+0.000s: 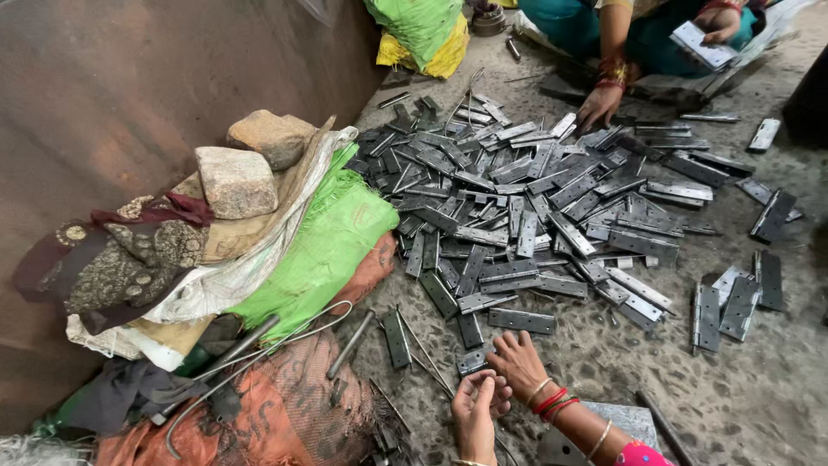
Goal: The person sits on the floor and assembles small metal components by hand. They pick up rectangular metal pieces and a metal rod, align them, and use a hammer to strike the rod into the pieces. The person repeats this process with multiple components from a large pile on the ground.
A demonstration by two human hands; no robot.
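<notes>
— What have the two hands got hold of down there?

— The right hand (517, 362), the one with red and gold bangles at the wrist, lies palm down on a small steel hinge leaf (473, 360), its fingers curled over the near end of it. The left hand (476, 412) sits just beside and a little nearer the person, fingers bent inward and thumb raised; it seems pinched on something thin, but I can't tell what, or whether it is really closed on anything.

— And the hinge relative to those fingers?

— It pokes out from under the right fingertips, flat on the speckled floor (759, 397), with the left fingertips just behind it. Thin wire pins (424, 352) lie on the floor just to the left of it.

— The rest of the metal?

— Straight beyond the right hand lies a loose hinge (521, 320), and past that the big heap of hinges (526, 207) spreads away. Off to the right of the grip are a few open butt hinges (733, 306), well apart from it.

— Anyone else?

— Across the heap, far from the grip, another person's hand (599, 105) touches the far edge of the pile, and their other hand (718, 24) holds a stack of leaves (703, 43).

— And the left side?

— A green woven sack (319, 250) with two stones (250, 164) on bundled cloth, and an orange mesh bag (285, 406) nearer.
</notes>
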